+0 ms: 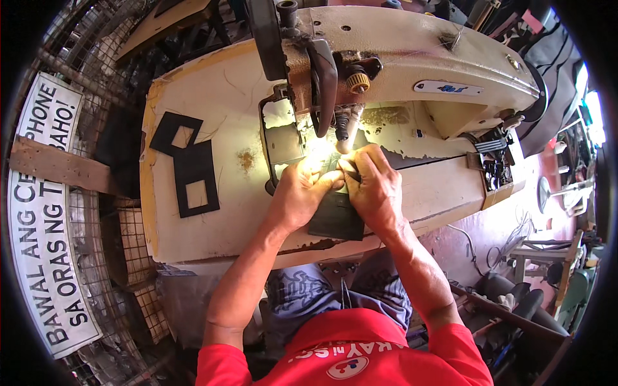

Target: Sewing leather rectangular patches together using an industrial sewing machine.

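Under the lit head of a beige sewing machine [399, 48], both my hands are close together with thumbs and fingertips nearly meeting. My left hand [297, 196] is closed in a pinch, its fingertips partly washed out by the lamp's glare. Pinched as well, my right hand [375, 190] is just beside the presser foot area. Whatever lies between the fingertips is too small and bright to make out. A dark, flat rectangular piece of material [338, 219] lies beneath the hands and reaches the table's near edge.
Two black pieces with square cut-outs [194, 177] lie joined or overlapping on the worn white table [235, 212], left of the machine. Loose threads are scattered near them. A tray of small metal parts [494, 170] sits at the right. Wire mesh and a sign [55, 225] stand at far left.
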Demonstrator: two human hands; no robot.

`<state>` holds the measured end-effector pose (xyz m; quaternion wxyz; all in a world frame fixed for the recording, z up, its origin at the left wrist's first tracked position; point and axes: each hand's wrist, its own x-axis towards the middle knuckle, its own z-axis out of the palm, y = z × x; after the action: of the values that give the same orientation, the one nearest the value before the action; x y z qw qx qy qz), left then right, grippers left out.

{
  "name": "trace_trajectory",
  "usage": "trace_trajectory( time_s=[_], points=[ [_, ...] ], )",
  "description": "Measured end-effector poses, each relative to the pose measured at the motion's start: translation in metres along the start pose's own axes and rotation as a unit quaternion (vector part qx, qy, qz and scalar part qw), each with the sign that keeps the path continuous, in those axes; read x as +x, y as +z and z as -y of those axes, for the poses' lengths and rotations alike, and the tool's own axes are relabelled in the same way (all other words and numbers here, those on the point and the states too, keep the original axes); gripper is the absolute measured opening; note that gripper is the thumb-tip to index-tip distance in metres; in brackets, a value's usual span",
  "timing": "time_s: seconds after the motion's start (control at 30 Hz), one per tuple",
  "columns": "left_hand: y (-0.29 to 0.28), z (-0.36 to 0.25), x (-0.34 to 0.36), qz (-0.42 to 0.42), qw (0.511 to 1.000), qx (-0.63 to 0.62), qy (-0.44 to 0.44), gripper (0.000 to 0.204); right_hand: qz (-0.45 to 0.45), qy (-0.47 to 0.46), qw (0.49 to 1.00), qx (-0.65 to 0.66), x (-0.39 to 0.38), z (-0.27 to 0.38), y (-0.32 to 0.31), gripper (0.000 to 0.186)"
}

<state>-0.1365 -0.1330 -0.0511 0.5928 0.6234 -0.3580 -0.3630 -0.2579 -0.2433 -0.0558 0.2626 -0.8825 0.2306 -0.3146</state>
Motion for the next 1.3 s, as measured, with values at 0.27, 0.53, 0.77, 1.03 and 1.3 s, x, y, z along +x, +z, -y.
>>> trace_trajectory(
  time_s=[0.27, 0.53, 0.77, 1.03, 1.3],
  points=[
    [0.002, -0.001, 0.009, 0.023, 0.992, -0.122, -0.037, 0.030, 0.129, 0.092, 0.601, 0.783, -0.041, -0.040, -0.097, 0.016],
    [0.001, 0.007, 0.008, 0.019, 0.988, -0.149, -0.017, 0.028, 0.332, 0.122, 0.922, 0.155, -0.051, -0.022, -0.127, 0.020],
    [-0.017, -0.022, -0.035, 0.085, 0.980, -0.143, -0.112, 0.020, 0.228, 0.033, 0.933, 0.277, 0.008, -0.015, -0.062, 0.045],
    [-0.140, -0.073, -0.150, 0.132, 0.986, -0.084, 0.050, 0.012, 0.404, -0.080, 0.879, 0.239, 0.006, -0.034, -0.059, 0.020],
    [-0.097, -0.088, -0.120, -0.341, 0.877, 0.290, 0.175, 0.021, 0.223, 0.085, 0.967, 0.095, -0.024, -0.002, -0.102, 0.021]
  ],
)
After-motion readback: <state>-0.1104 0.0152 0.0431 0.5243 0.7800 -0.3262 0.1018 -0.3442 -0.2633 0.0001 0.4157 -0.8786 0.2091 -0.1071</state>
